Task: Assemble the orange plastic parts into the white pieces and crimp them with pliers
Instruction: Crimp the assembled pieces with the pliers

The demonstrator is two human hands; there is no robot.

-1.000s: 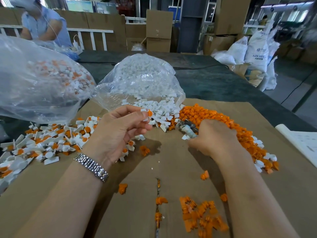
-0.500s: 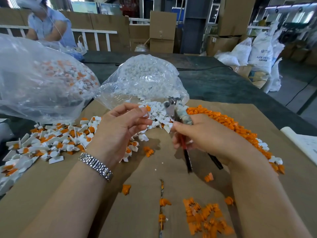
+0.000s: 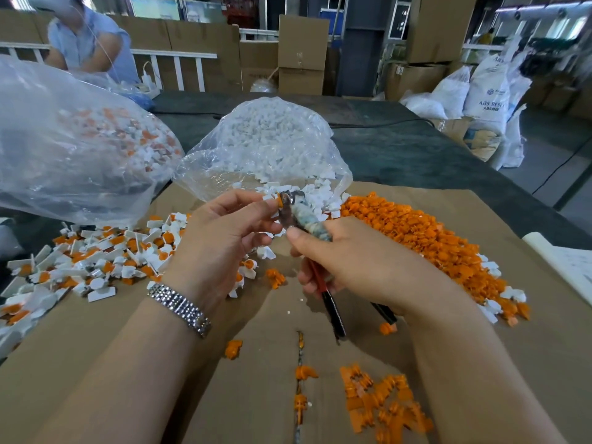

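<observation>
My left hand (image 3: 221,238) pinches a small white piece with an orange part (image 3: 278,200) between thumb and fingertips. My right hand (image 3: 358,264) grips the pliers (image 3: 296,214) by their tape-wrapped shaft and dark handles, and the metal jaws sit around the orange end of that piece. A heap of loose orange parts (image 3: 426,235) lies to the right. Loose white pieces (image 3: 315,193) spill from a clear bag (image 3: 266,145) behind my hands. Assembled white-and-orange pieces (image 3: 105,257) are piled at the left.
Brown cardboard (image 3: 128,363) covers the dark table. A large clear bag of assembled pieces (image 3: 77,149) stands at the left. Scattered orange bits (image 3: 381,402) lie near the front. Another person (image 3: 86,40) sits beyond the table; boxes and white sacks fill the background.
My right hand lifted the pliers off the orange heap and brought their jaws left onto the piece held by my left hand, which stayed almost still.
</observation>
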